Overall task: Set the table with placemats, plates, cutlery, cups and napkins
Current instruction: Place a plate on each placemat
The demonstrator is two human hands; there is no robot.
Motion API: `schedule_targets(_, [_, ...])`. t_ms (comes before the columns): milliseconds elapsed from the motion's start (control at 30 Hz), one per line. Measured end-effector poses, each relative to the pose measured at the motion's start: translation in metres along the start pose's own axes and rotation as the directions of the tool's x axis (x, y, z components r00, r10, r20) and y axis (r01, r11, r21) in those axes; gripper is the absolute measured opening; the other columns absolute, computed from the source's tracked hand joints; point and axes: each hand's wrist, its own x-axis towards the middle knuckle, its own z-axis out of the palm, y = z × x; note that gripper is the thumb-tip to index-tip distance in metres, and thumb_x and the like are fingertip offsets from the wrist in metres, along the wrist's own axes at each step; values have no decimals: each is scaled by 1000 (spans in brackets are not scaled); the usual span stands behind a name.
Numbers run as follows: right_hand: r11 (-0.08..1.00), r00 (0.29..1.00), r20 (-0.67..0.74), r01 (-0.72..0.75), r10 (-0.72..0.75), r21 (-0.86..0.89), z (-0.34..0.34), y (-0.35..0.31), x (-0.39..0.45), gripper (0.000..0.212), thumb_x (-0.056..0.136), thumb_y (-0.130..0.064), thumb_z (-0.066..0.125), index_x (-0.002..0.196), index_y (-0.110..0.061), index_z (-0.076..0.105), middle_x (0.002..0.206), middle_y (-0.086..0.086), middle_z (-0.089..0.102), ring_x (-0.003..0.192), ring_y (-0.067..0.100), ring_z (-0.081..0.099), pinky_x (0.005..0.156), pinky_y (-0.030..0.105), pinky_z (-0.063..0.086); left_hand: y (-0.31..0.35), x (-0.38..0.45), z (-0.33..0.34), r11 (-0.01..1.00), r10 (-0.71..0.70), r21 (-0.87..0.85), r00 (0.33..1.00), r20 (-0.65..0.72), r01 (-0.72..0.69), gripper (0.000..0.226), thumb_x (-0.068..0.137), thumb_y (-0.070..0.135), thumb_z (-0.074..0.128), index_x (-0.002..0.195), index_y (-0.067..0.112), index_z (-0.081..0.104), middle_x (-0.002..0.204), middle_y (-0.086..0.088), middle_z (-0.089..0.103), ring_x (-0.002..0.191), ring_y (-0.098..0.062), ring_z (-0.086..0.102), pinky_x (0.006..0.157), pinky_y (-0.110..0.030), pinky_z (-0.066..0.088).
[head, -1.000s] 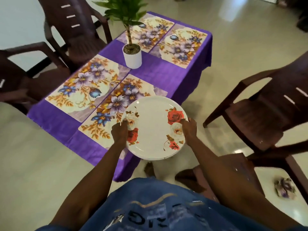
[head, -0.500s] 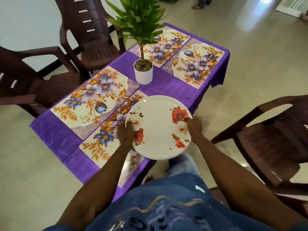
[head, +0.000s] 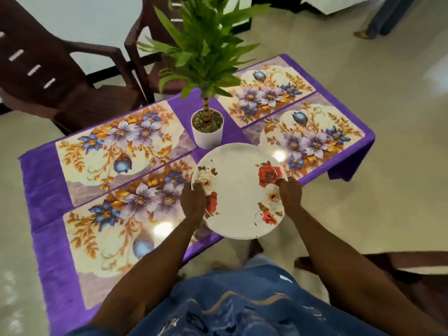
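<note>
Purple cloth covers the low table point(head: 43, 190), and four floral placemats lie on it in two pairs, with a small potted plant point(head: 206, 127) in a white pot standing on the bare strip between them. The person holds a white plate with red and cream roses point(head: 238, 192) in both hands, level, above the near edge of the table, just this side of the pot. It overlaps the gap between the near-left placemat point(head: 116, 221) and the near-right placemat point(head: 312, 139), and its near rim hangs out past the table edge. A second rim seems to peek out beneath its near edge, so it may be a stack, though I cannot tell for sure. The left hand point(head: 192, 202) grips the left rim, its thumb lying over the cream rose, the other fingers hidden under the plate. The right hand point(head: 291, 195) grips the right rim the same way, with the thumb on top near the big red rose. The far-left placemat point(head: 116, 141) and the far-right placemat point(head: 264, 93) lie beyond. Dark brown plastic chairs point(head: 63, 76) stand at the far side of the table on a pale glossy floor point(head: 397, 112).
</note>
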Motion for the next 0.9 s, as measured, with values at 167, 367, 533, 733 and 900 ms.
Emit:
schedule_targets(167, [993, 994, 61, 92, -87, -73, -20, -14, 53, 26, 97, -13, 49, 114, -1, 65, 114, 16, 66, 109, 32, 60, 84, 28, 39, 24, -14, 45, 992, -108, 55, 988, -114, 115, 41, 100, 34, 45, 116, 0, 62, 118, -19, 66, 110, -38, 60, 92, -41, 47])
schedule_targets(367, [951, 975, 168, 186, -147, -248, -15, -30, 82, 38, 95, -17, 42, 111, 9, 64, 116, 24, 64, 111, 38, 58, 91, 37, 41, 19, -16, 65, 975, -216, -1, 941, -261, 223, 54, 85, 53, 40, 107, 11, 65, 103, -8, 71, 95, -30, 67, 87, -45, 55])
schedule_targets(533, [913, 947, 236, 282, -217, -296, -10, -32, 100, 29, 96, -17, 47, 106, 2, 66, 107, 19, 67, 104, 35, 61, 84, 35, 44, 21, -19, 66, 964, -226, 61, 919, -324, 258, 42, 90, 41, 48, 108, 9, 67, 104, -8, 68, 96, -28, 64, 81, -39, 51])
schedule_targets(733, [901, 928, 259, 337, -268, -274, -7, -31, 103, 24, 94, -13, 51, 93, 4, 69, 96, 19, 70, 95, 32, 64, 79, 32, 44, 17, -21, 68, 968, -197, 77, 914, -355, 238, 40, 94, 41, 49, 111, 8, 66, 109, -11, 66, 101, -31, 63, 84, -40, 51])
schedule_targets(900, [918, 940, 236, 305, -247, -254, -4, -22, 102, 31, 93, -26, 49, 100, -1, 67, 102, 17, 67, 99, 33, 62, 85, 39, 50, 7, -21, 61, 973, -124, 145, 939, -322, 179, 46, 94, 50, 49, 113, 13, 67, 113, -10, 66, 104, -29, 64, 92, -43, 51])
